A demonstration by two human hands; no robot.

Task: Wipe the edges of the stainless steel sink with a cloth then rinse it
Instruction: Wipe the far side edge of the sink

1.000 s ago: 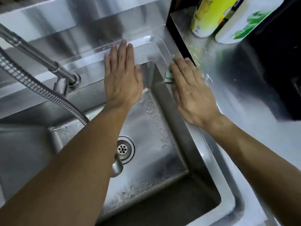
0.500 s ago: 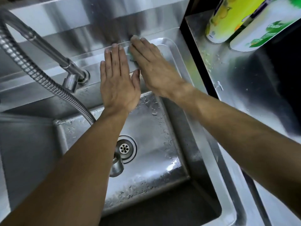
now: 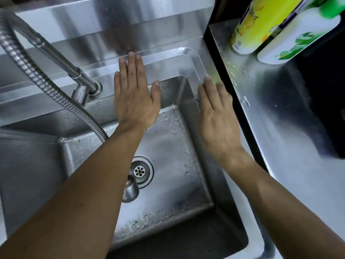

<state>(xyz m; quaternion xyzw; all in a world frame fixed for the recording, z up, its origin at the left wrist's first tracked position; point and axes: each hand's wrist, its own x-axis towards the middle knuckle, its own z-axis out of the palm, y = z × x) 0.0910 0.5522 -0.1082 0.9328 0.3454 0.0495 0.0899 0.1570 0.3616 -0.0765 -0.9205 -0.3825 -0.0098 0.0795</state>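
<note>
The stainless steel sink (image 3: 188,58) fills the view, its basin wet with droplets. My left hand (image 3: 135,98) lies flat and open on the back rim, fingers pointing at the backsplash, holding nothing. My right hand (image 3: 218,120) presses flat on the right rim near the back right corner and is blurred by motion. A greenish cloth (image 3: 215,81) is under it; only a sliver shows past the fingertips, the rest is hidden by the hand.
A faucet arm (image 3: 56,55) and a ribbed metal hose (image 3: 46,86) cross the left side, with the spray head (image 3: 130,189) hanging over the drain (image 3: 139,171). A yellow bottle (image 3: 261,25) and a white bottle (image 3: 298,38) stand on the crumb-strewn right counter (image 3: 280,113).
My right hand slid with the cloth from the right rim to the back rim beside my left hand, then back around the corner onto the right rim. My left hand stayed put.
</note>
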